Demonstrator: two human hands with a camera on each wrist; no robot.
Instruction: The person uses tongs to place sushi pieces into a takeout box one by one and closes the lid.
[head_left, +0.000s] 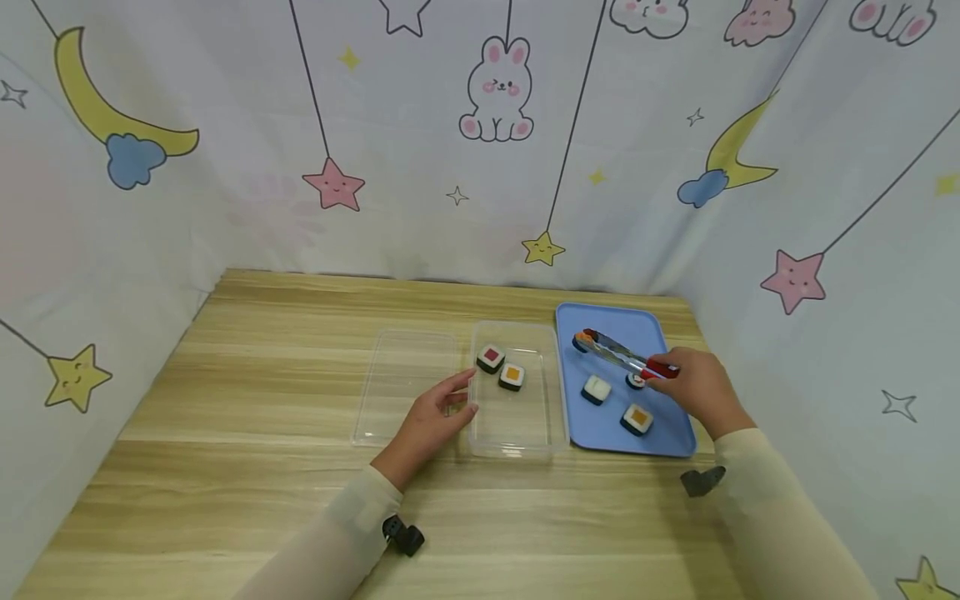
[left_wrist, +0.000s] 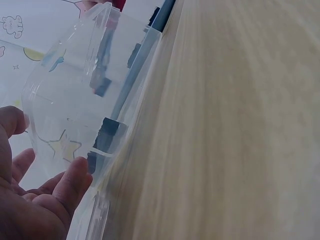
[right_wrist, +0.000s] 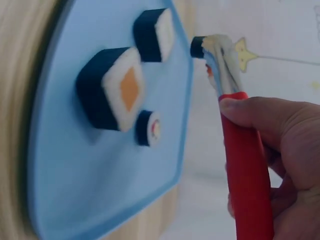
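Note:
In the head view my left hand (head_left: 431, 421) is at the left wall of a clear plastic container (head_left: 521, 429), thumb and fingers spread, fingertips at its side. Inside the container sit two sushi pieces, one with a red centre (head_left: 491, 358) and one with a yellow-orange centre (head_left: 512, 377). My right hand (head_left: 697, 387) grips red-handled tongs (head_left: 618, 353) over the blue tray (head_left: 600, 437). The metal tips are at an orange-topped sushi piece (head_left: 581, 342) near the tray's far left; whether they pinch it is hard to tell.
On the tray are a white-topped sushi piece (head_left: 597, 389), an orange-centred one (head_left: 637, 420) and a small round roll (right_wrist: 148, 128). A clear flat lid (head_left: 401, 392) lies left of the container. A printed curtain (head_left: 420, 225) stands behind the wooden table (head_left: 262, 433).

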